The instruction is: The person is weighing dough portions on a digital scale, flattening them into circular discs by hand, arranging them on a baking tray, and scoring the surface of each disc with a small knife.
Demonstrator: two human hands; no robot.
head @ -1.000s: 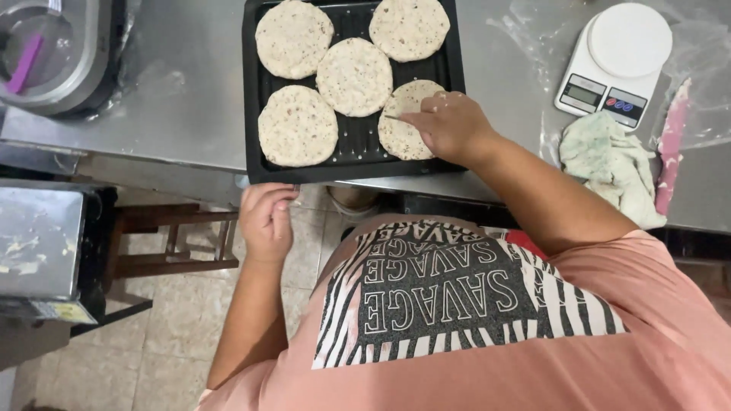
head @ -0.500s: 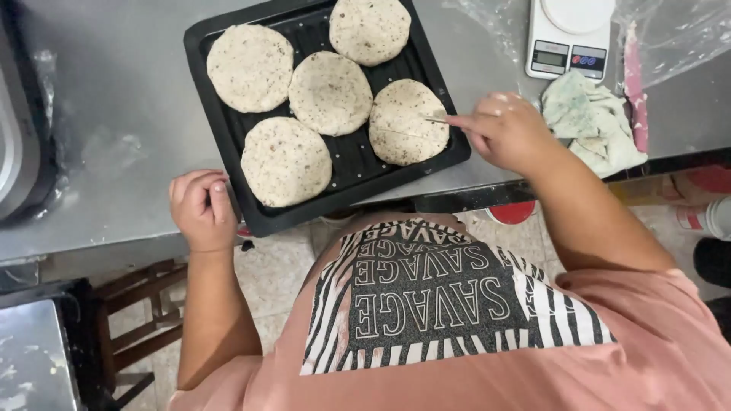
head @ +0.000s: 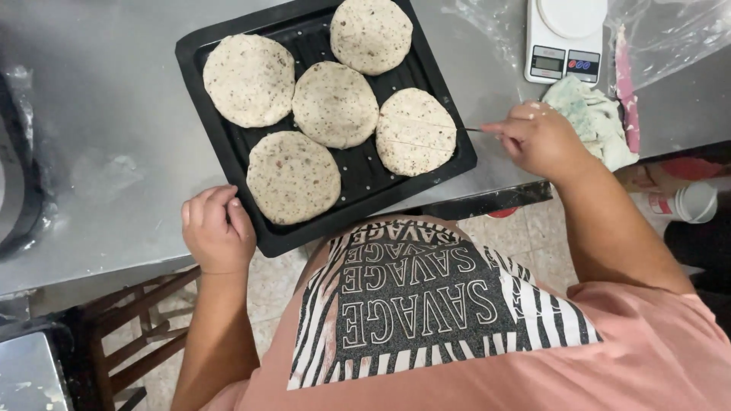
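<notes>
A black baking tray [head: 228,144] lies tilted on the steel counter [head: 99,167] and holds several flat speckled dough rounds. The round nearest my right hand [head: 415,131] shows two thin scored lines. My right hand [head: 537,138] hovers just right of the tray, pinching a thin metal blade [head: 474,129] whose tip points at that round. My left hand [head: 217,228] rests curled in a fist on the counter's front edge, against the tray's near left corner, and holds nothing.
A white kitchen scale [head: 563,38] stands at the back right, with a crumpled cloth [head: 598,122], a pink tool [head: 626,84] and clear plastic film beside it. A dark appliance [head: 19,190] sits at the left edge. A wooden stool [head: 137,335] stands below the counter.
My right hand has drawn the blade rightward off the near right round, which now shows scored lines. My left hand has come up to the counter edge beside the tray.
</notes>
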